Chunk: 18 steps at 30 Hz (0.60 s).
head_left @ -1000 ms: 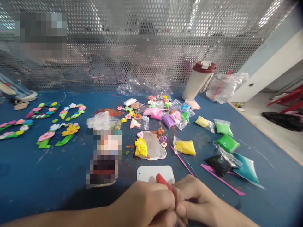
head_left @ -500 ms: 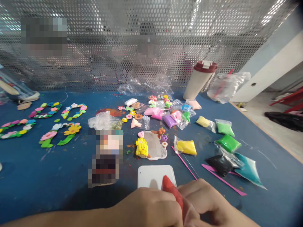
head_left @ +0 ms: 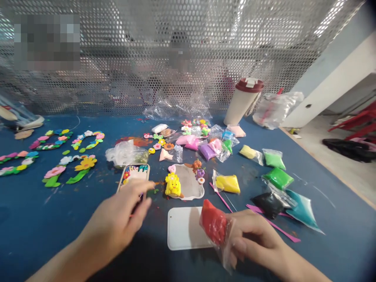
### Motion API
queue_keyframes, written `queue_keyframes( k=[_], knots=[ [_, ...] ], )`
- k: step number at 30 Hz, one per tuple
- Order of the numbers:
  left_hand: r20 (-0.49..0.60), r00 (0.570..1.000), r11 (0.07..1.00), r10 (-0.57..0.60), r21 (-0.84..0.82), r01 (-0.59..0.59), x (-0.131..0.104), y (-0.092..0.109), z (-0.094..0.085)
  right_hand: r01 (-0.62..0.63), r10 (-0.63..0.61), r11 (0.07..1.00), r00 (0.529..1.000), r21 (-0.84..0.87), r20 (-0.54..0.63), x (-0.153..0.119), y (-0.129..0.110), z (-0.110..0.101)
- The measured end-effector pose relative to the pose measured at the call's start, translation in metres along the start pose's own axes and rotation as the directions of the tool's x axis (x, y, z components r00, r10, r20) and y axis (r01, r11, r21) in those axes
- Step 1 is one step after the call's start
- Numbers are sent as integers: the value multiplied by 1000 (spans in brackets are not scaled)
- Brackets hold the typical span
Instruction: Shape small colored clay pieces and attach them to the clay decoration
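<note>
Pinched in a person's right hand [head_left: 255, 235], a clear plastic bag of red clay-like material [head_left: 215, 223] overlaps the right end of a flat white rectangular board [head_left: 183, 231]. Beyond the board to the left, the left hand [head_left: 123, 215] — thumb and fingers parted, nothing visibly grasped — covers part of a pale-rimmed, decorated rectangular panel [head_left: 138, 173]. Squeezing too hard could push material from the bag; a slack pinch could drop it onto the board. Hidden: the board's right end, any left-hand contact, and whether the bag's mouth is open.
</note>
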State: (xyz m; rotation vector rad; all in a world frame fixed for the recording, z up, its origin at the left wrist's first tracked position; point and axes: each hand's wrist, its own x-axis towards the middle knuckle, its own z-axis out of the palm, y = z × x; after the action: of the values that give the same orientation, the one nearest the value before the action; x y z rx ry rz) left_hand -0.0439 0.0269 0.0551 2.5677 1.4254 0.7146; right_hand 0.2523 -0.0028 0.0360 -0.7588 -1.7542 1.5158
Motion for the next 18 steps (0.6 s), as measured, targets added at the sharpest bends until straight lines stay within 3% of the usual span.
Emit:
queue_keyframes(
  k=[2, 4, 11, 18],
  knots=[
    [-7, 965, 965, -262, 34, 262, 2, -20, 0, -13, 13, 1000, 1000, -3, -15, -2, 2, -3],
    [-6, 922, 922, -388, 7, 388, 4, -33, 4, -19, 19, 1000, 1000, -20, -17, -2, 3, -5],
    [121, 885, 867, -449, -179, 464, 8, -49, 11, -48, 48, 999, 999, 1, -21, 1, 3, -4],
    [130, 818, 788, -560, -222, 574, 3, -50, 7, -72, 72, 997, 997, 16, -22, 0, 3, -4]
  ],
)
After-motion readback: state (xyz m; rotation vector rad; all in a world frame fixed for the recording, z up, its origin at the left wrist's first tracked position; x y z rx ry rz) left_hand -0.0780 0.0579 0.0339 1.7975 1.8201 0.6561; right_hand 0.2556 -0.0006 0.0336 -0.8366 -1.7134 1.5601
